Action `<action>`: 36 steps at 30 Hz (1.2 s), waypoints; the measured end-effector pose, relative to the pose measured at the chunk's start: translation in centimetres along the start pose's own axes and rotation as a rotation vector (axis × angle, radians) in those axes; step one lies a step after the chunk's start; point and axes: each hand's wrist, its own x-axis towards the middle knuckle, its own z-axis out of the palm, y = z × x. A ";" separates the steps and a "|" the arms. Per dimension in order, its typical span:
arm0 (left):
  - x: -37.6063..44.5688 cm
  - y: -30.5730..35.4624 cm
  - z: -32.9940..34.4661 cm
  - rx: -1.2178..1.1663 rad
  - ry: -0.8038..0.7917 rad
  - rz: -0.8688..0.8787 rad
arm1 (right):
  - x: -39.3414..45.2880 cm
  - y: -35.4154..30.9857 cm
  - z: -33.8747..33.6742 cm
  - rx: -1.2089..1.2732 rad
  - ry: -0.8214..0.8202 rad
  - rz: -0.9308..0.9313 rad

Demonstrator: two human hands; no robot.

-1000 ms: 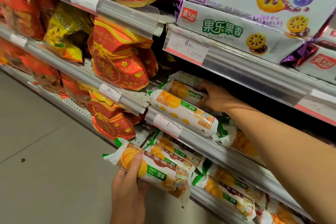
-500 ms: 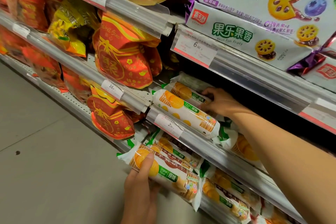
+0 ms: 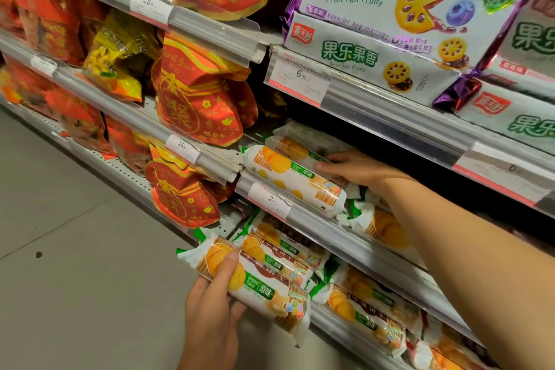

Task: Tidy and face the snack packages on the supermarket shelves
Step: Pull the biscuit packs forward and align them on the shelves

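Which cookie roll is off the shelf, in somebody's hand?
The cookie roll lowest and nearest the floor side, gripped by the left hand. It hangs in front of the bottom shelf; the other rolls all lie on shelves.

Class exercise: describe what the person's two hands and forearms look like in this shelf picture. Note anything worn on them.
Both are bare. The left hand shows no glove, ring or watch, and its wrist runs out of frame with no cuff. The right hand is also ungloved and ringless; its long forearm shows no sleeve, band or watch.
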 end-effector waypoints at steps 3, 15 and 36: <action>-0.3 0.3 -0.3 0.000 -0.011 0.009 | -0.7 -0.1 -0.5 0.138 0.140 -0.044; -1.6 0.0 -0.4 -0.050 -0.032 0.013 | 7.5 -0.1 0.2 -0.361 0.390 -0.091; -2.0 -1.1 0.3 -0.011 -0.025 -0.039 | 7.6 0.9 -0.5 -0.442 0.172 -0.130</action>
